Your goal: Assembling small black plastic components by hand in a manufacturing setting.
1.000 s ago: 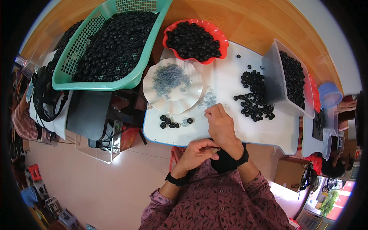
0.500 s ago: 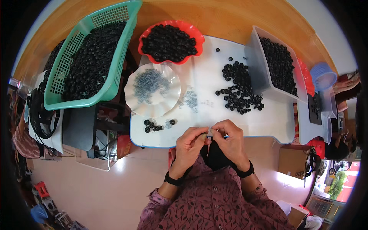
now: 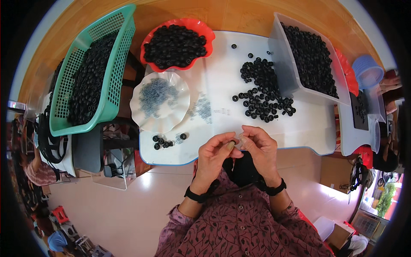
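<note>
Slightly farther apart than half a second ago, my left hand [image 3: 214,155] and right hand [image 3: 263,154] leave a dark piece [image 3: 233,142] showing, seemingly held by the left alone. Left thumb and finger pinch it above the near edge of the bench [image 3: 195,147], hiding much of its shape. My right fingers curl just beside it; whether they grip anything, I cannot tell. Farther out, the clear bits [image 3: 158,96] on the plate [image 3: 182,110] blur together, and the grey bin [image 3: 283,64] hides the bench behind it.
</note>
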The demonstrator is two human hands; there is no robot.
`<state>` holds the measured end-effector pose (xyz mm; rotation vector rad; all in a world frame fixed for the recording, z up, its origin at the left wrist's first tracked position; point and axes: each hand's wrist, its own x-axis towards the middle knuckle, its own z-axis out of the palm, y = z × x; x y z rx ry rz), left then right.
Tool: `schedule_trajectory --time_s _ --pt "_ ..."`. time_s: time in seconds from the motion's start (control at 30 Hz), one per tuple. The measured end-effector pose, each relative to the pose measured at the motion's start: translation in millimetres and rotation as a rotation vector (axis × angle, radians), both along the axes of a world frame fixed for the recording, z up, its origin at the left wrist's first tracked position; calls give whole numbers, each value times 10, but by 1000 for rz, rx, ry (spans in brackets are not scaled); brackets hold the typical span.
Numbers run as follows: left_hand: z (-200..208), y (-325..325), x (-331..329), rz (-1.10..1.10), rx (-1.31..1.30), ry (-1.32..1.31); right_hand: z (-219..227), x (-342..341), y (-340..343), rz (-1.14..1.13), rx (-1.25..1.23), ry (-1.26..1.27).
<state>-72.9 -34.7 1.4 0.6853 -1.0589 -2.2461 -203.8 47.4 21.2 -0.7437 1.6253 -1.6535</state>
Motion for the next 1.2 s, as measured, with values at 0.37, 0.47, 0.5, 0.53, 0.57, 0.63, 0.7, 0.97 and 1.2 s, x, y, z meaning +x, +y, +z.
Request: schedule_trajectory --time_s 0.37,0.47,0.5,0.53,0.57,0.63,0.7,0.97,1.2 --pt "-37 -21 -129 46 194 144 -52 -97 12 4 -110 -63" --pt "-50 -29 -109 33 192 160 -48 -97 21 21 -100 0" --pt "-49 -32 -105 34 193 158 -38 -94 23 14 -101 25" --pt "-40 -33 -104 23 205 181 -26 -88 24 8 -103 50" --pt "-29 -33 -101 13 216 204 -9 -77 26 9 -103 48" --pt "3 -31 -102 12 226 216 26 -59 33 -15 -98 111" --pt "26 -31 -94 13 234 230 48 -53 41 -18 -98 140" --pt "20 -19 -46 -10 273 312 150 2 80 -40 -99 190" --pt "7 -15 24 -13 384 408 208 37 124 -45 -117 190"
